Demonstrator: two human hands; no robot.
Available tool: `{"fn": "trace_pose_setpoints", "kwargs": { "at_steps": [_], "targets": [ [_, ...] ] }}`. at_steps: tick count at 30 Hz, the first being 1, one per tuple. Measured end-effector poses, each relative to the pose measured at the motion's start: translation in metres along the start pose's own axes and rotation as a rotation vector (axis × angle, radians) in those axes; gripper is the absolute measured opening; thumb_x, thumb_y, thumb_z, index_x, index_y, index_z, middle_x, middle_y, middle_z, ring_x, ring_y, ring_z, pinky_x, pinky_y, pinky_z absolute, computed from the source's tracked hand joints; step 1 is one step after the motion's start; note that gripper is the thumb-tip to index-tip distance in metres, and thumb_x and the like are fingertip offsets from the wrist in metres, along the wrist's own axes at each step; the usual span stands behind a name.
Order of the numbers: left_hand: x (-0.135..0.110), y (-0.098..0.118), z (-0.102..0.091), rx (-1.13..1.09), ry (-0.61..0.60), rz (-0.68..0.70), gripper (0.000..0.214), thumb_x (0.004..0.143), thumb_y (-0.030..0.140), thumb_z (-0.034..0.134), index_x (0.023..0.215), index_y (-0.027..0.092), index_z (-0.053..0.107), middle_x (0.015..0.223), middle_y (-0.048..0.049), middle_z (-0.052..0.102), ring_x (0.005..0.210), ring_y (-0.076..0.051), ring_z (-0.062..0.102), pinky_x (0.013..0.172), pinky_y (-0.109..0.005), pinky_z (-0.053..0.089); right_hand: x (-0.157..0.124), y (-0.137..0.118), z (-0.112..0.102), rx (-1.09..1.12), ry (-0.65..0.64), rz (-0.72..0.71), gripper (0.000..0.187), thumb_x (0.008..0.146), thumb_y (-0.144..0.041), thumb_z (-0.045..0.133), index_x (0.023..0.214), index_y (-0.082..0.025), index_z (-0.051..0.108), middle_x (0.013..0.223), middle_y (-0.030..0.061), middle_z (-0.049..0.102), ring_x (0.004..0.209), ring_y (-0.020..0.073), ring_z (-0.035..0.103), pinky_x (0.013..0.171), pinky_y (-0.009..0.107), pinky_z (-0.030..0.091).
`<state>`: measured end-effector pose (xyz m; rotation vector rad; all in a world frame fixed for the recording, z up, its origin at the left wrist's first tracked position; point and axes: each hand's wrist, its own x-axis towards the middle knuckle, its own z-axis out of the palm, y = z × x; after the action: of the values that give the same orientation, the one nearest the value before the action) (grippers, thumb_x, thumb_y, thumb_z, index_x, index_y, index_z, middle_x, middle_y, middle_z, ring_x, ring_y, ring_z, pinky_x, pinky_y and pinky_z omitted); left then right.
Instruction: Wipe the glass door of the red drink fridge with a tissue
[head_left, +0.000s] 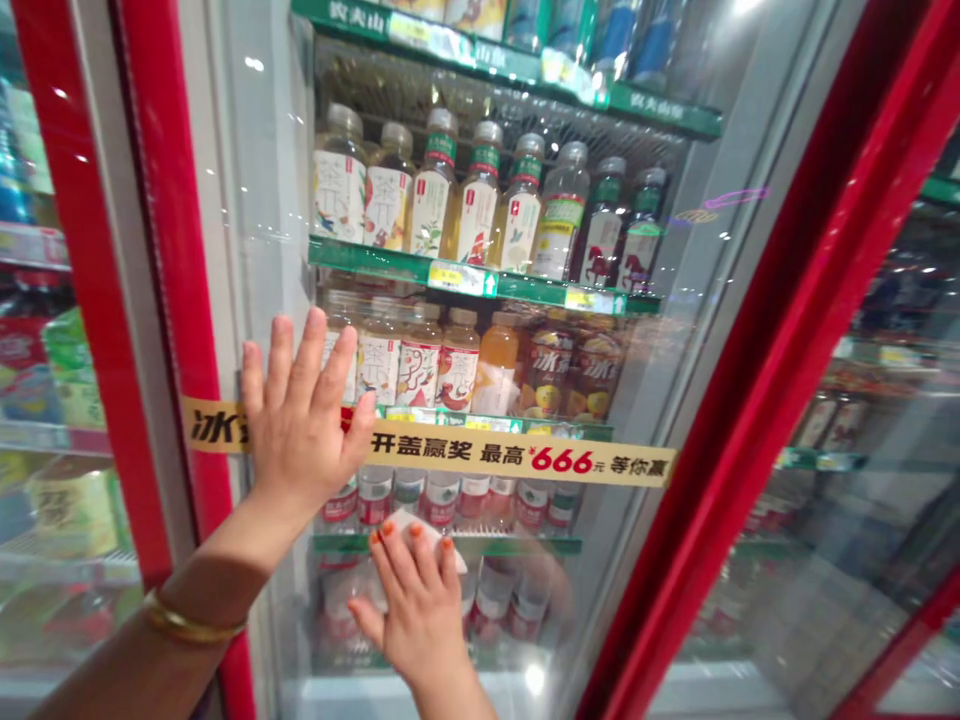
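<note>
Right, head view only. We note the L hand [304,425] laid flat on the glass door [660,350] of a drinks cooler, gold bangle [193,625] on the wrist. Its fingers [300,350] are spread well apart, palm to the glass, over the yellow promo strip [525,452] and just beside the red door frame [184,250]. We find the R hand [420,625] lower down, below the strip, nails painted orange. Its fingers [405,570] are slightly apart, pressing a white cloth [424,540] to the glass. Cloth sits btw. hand and door, just under the strip, partly hidden by the fingers. Behind the glass we log plastic tea bottles [341,180] w/ white labels on a shelf w/ green edging [457,278], more bottled drinks on the row below, and small white-labelled bottles [442,498] lower still, behind the R hand. Neighbouring stocked cooler door [862,450] on the right, also red-framed. Glare and reflections noted on the glass.
</note>
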<state>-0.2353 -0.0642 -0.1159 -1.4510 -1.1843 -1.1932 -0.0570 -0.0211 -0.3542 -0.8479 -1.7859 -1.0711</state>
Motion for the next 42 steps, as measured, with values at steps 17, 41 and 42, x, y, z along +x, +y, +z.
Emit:
{"fn": "trace_pose_setpoints", "kwargs": {
  "at_steps": [17,41,42],
  "targets": [
    [-0.002,0.001,0.001,0.017,0.016,-0.001,0.083,0.105,0.034,0.059,0.178,0.037,0.019,0.189,0.0089,0.011,0.177,-0.031,0.012,0.147,-0.06,0.007,-0.056,0.018,-0.007,0.142,-0.037,0.114,0.093,0.102,-0.061,0.057,0.179,-0.019,0.025,0.185,0.008,0.024,0.175,0.0351,0.002,0.142,0.068,0.004],
    [-0.002,0.001,0.007,0.051,0.085,0.026,0.081,0.104,0.035,0.06,0.177,0.031,0.024,0.187,-0.0002,0.022,0.177,-0.024,0.013,0.147,-0.052,0.007,0.067,0.1,-0.039,0.158,0.1,0.663,0.083,0.115,-0.053,0.028,0.178,-0.013,-0.008,0.188,0.0236,-0.001,0.176,0.0432,-0.003,0.132,0.084,0.017],
    [-0.002,0.0,0.007,0.049,0.084,0.031,0.081,0.104,0.035,0.06,0.177,0.032,0.025,0.187,-0.0003,0.022,0.177,-0.024,0.013,0.147,-0.052,0.007,0.074,0.071,-0.036,0.171,0.07,0.488,0.084,0.114,-0.054,0.033,0.179,-0.012,-0.002,0.188,0.0209,0.004,0.176,0.038,-0.003,0.136,0.077,0.017]
  ]
}}
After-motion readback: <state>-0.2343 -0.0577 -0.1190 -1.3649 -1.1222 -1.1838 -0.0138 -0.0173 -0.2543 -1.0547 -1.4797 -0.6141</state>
